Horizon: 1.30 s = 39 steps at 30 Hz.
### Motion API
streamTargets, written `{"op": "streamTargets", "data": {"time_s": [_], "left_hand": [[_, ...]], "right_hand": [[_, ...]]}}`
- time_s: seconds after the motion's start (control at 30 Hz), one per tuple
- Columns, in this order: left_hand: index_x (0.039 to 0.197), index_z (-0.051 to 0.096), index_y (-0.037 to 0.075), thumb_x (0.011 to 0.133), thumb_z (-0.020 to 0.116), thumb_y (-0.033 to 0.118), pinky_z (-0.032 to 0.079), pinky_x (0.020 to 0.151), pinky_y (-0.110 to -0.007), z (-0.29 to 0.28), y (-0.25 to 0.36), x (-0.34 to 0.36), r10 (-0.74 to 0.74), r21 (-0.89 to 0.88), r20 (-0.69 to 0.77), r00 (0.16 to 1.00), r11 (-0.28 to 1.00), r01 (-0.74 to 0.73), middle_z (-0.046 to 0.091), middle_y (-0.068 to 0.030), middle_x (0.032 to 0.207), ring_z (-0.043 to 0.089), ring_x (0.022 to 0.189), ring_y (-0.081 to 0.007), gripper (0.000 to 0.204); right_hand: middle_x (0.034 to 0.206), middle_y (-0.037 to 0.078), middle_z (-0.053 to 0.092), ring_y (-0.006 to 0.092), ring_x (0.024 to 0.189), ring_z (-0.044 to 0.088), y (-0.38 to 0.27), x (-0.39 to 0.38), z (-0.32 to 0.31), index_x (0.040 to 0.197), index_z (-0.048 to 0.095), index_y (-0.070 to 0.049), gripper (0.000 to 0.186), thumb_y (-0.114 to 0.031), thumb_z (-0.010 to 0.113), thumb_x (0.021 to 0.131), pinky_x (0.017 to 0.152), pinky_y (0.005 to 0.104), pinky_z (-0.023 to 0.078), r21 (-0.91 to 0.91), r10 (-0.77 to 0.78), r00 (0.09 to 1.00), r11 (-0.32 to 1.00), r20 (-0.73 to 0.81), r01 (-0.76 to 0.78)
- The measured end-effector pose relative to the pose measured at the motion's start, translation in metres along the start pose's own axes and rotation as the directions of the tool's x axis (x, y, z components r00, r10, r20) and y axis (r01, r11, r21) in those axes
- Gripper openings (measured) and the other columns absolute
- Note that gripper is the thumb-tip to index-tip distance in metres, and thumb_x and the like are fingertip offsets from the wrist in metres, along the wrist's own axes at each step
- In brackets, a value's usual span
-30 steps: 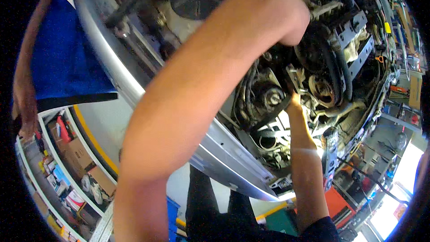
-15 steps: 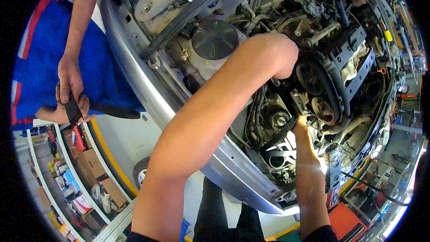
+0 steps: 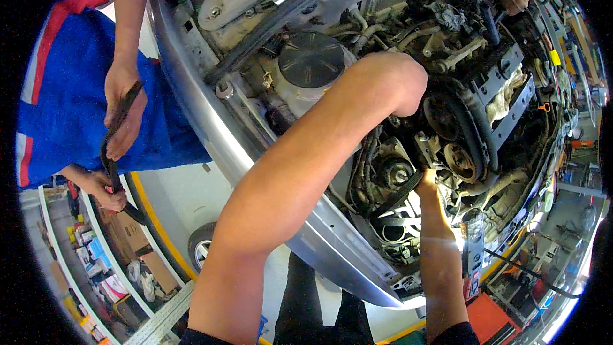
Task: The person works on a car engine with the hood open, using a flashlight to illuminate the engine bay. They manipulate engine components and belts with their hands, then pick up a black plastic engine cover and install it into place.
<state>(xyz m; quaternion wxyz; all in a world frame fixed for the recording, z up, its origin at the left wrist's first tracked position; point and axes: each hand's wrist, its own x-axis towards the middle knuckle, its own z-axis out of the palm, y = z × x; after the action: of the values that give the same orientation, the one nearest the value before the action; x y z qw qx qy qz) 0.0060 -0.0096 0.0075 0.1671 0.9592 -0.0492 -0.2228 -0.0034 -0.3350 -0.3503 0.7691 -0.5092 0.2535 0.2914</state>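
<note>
2 bare hands reach in around the pulley [image 3: 400, 176]: the right hand [image 3: 428, 181] just right of it, the left hand [image 3: 408, 83] above it and slightly to the right, bent down at the wrist. The left's fingers are hidden, so I cannot tell whether they grip anything; the right's fingers are in shadow at the upper end of the belt [image 3: 397, 196], seemingly touching it, though I cannot tell if they are closed on it. The belt lies below and to the right of the pulley, its long axis slanting from lower left to upper right, and the right hand is the nearer of the 2. A bracket [image 3: 426, 147] stands above and right of the pulley, between the 2 hands, and probably leaves them little room. Farther right of the pulley is the rusty pulley [image 3: 461, 163], with the big pulley [image 3: 442, 115] above right and a rag [image 3: 503, 102] beyond. The left forearm [image 3: 274, 191] screens much of the space left of the pulley; past it, to the upper left, show the black cap [image 3: 311, 59] and a wrench [image 3: 224, 90]. Farthest left of the pulley, across the bumper [image 3: 191, 112], a co-worker's 2 hands [image 3: 121, 83] hold a black strip [image 3: 107, 142].
</note>
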Motion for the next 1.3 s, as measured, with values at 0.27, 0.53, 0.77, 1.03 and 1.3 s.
{"op": "streamTargets", "data": {"time_s": [0.27,0.53,0.77,1.03,1.3], "left_hand": [[0.091,0.078,-0.001,0.079,0.062,0.007,0.059,0.082,-0.047,0.005,-0.007,0.002,-0.03,0.022,0.006,1.0,0.999,0.03,0.074,-0.0217,0.101,0.073,0.095,-0.0373,0.022],[0.092,0.076,-0.004,0.076,0.06,0.009,0.059,0.083,-0.048,0.003,0.005,0.014,0.111,0.037,-0.027,0.994,0.993,-0.11,0.073,-0.0247,0.1,0.073,0.092,-0.0393,0.026],[0.094,0.075,-0.004,0.076,0.06,0.01,0.058,0.085,-0.049,0.008,-0.008,0.004,0.031,0.087,-0.07,0.997,0.996,-0.025,0.073,-0.0263,0.099,0.073,0.093,-0.0404,0.028],[0.092,0.075,-0.005,0.078,0.058,0.011,0.058,0.082,-0.049,0.006,0.001,0.005,0.067,0.105,-0.087,0.994,0.993,-0.058,0.073,-0.0271,0.098,0.073,0.09,-0.041,0.027],[0.099,0.079,0.002,0.084,0.062,0.012,0.057,0.081,-0.05,-0.019,0.002,-0.005,-0.014,0.072,0.123,0.992,0.997,0.005,0.074,-0.0226,0.107,0.071,0.097,-0.0392,0.025]], "right_hand": [[0.14,0.011,0.062,0.0298,0.12,0.061,0.007,0.0,0.009,0.144,0.053,-0.005,0.046,-0.026,0.054,0.103,0.099,0.0443,0.052,0.02,-0.062,0.972,0.998,0.227,0.059],[0.139,0.012,0.063,0.0291,0.121,0.061,0.005,0.049,-0.089,0.145,0.054,-0.01,0.053,-0.026,0.063,0.095,0.102,0.0409,0.051,-0.996,-0.133,0.99,-0.077,0.049,0.039],[0.107,0.007,0.068,0.0258,0.092,0.062,0.015,0.013,-0.007,0.127,0.063,-0.014,0.051,-0.052,0.057,0.094,0.075,0.0396,0.052,-0.079,-0.071,0.997,0.994,-0.006,0.07],[0.116,0.01,0.068,0.0282,0.099,0.064,0.023,0.039,-0.066,0.13,0.06,-0.008,0.044,-0.032,0.062,0.093,0.085,0.0429,0.054,-0.285,-0.1,0.994,0.955,-0.043,0.084],[0.138,0.011,0.063,0.0261,0.123,0.06,0.01,0.018,-0.035,0.148,0.049,-0.006,0.058,-0.023,0.061,0.093,0.107,0.0376,0.047,-0.326,-0.093,0.984,0.935,0.151,0.138]]}}
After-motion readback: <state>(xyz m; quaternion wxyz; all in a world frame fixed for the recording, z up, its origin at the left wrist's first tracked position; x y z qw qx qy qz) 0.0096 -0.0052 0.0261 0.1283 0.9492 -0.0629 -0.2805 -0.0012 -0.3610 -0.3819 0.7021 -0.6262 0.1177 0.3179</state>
